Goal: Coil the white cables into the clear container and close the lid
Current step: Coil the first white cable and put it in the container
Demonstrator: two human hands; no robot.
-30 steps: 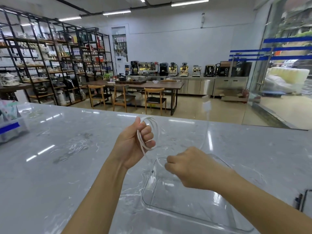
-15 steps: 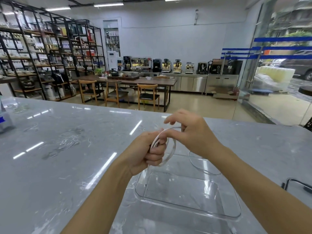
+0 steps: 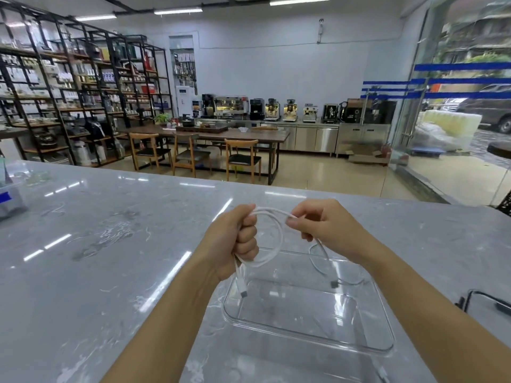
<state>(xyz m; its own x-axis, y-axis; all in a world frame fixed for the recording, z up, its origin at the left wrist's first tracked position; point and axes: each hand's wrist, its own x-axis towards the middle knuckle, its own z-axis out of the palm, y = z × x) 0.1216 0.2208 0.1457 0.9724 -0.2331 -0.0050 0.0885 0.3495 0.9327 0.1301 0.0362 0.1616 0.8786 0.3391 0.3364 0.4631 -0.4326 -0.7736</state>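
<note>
My left hand point(image 3: 235, 239) is closed around a coil of white cable point(image 3: 279, 244) held above the marble counter point(image 3: 110, 258). One plug end point(image 3: 243, 293) dangles below that fist. My right hand point(image 3: 323, 225) pinches the cable's top strand just right of the loop. The loose tail drops from it, and its dark plug point(image 3: 333, 284) hangs over the clear container point(image 3: 381, 346), which lies open under both hands. No lid is visible.
A clear box with blue tape point(image 3: 8, 197) stands at the counter's left edge. A black wire object point(image 3: 481, 299) lies at the right edge. Beyond the counter are a dining table with chairs point(image 3: 204, 150) and shelving.
My right hand swung from low over the container up to the coil, then right, laying another turn. The loop in my left hand has grown wider. The view shifted slightly.
</note>
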